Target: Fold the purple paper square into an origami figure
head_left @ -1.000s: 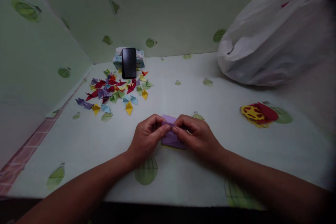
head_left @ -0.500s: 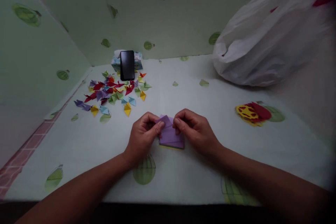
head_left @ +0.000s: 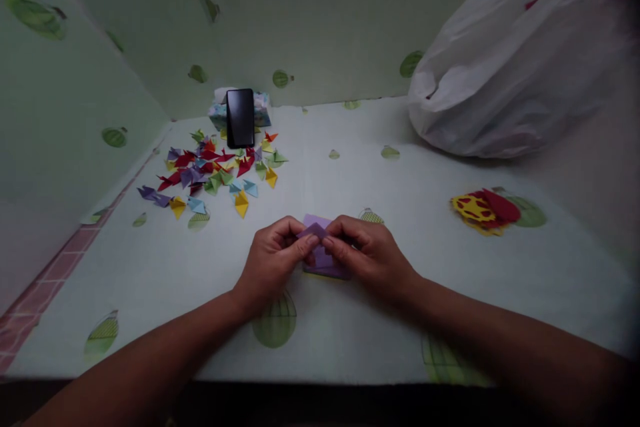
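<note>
Purple paper (head_left: 323, 259) pinched at its raised fold, grips of left hand (head_left: 273, 263) and right hand (head_left: 373, 260) clamped on it, held low over pale balloon-printed desk (head_left: 350, 187), folded coloured pieces (head_left: 215, 170) scattered far left, phone (head_left: 240, 117) propped behind, white bag (head_left: 520, 60) at right

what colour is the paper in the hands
The paper is purple, pinched between the left hand and right hand; the head view shows it best.

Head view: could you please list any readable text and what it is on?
None can be read.
The phone screen is dark.
Print on the patterned box is too blurred.
Red mark on the white bag: too blurred.
The purple paper is plain.
</note>
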`<action>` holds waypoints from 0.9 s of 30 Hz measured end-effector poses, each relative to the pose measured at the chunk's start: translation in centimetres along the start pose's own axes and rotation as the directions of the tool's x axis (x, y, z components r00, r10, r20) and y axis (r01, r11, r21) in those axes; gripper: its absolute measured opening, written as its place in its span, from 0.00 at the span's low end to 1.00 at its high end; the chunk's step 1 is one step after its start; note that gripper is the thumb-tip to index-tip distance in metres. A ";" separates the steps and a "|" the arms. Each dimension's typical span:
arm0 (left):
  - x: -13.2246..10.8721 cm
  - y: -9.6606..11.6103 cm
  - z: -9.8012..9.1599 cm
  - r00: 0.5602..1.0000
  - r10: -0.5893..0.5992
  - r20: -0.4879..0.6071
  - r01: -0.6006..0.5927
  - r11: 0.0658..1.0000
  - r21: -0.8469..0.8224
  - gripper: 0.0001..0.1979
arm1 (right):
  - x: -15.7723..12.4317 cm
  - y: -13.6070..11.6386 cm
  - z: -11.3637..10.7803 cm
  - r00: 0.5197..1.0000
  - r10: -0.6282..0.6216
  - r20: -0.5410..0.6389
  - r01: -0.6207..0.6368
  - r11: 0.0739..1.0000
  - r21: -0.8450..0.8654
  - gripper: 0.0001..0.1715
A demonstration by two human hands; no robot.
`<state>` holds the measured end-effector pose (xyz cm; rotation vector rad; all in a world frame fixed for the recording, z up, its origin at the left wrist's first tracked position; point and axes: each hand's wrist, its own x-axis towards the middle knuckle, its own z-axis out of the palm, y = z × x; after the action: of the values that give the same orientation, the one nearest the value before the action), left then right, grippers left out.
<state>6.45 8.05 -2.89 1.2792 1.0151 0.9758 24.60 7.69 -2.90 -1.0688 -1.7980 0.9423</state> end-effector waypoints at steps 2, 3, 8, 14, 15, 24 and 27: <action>0.0 -0.1 0.0 1.000 0.003 0.002 -0.003 1.000 -0.003 0.08 | 0.0 0.1 0.0 1.000 0.010 0.005 -0.010 1.000 0.003 0.13; 0.0 -0.1 0.0 1.000 0.008 0.003 -0.008 1.000 -0.001 0.08 | 0.0 0.1 0.0 1.000 0.018 0.010 -0.018 1.000 0.007 0.13; 0.0 0.3 0.0 0.998 0.025 -0.050 -0.024 0.999 0.029 0.08 | 0.0 0.3 0.0 0.994 0.102 0.032 -0.106 0.986 0.129 0.11; 0.1 0.1 0.1 0.992 -0.008 -0.122 0.007 1.000 -0.002 0.08 | -0.1 0.3 0.1 0.981 0.181 0.064 -0.192 0.948 0.254 0.12; 0.2 -0.1 0.0 0.992 -0.013 -0.128 0.009 0.999 -0.030 0.08 | -0.1 0.3 0.1 0.981 0.183 0.070 -0.195 0.943 0.270 0.13; 0.6 -0.9 -0.3 0.993 -0.044 -0.110 0.022 0.981 -0.195 0.07 | 0.1 0.3 0.2 0.976 0.189 0.108 -0.216 0.909 0.357 0.11; 0.6 -1.0 -0.2 0.994 -0.039 -0.107 0.018 0.981 -0.191 0.07 | 0.0 0.3 0.1 0.976 0.187 0.113 -0.217 0.897 0.386 0.10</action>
<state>6.40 8.60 -3.87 1.0601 0.9959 1.1039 24.55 7.82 -3.20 -0.9790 -1.4794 1.4203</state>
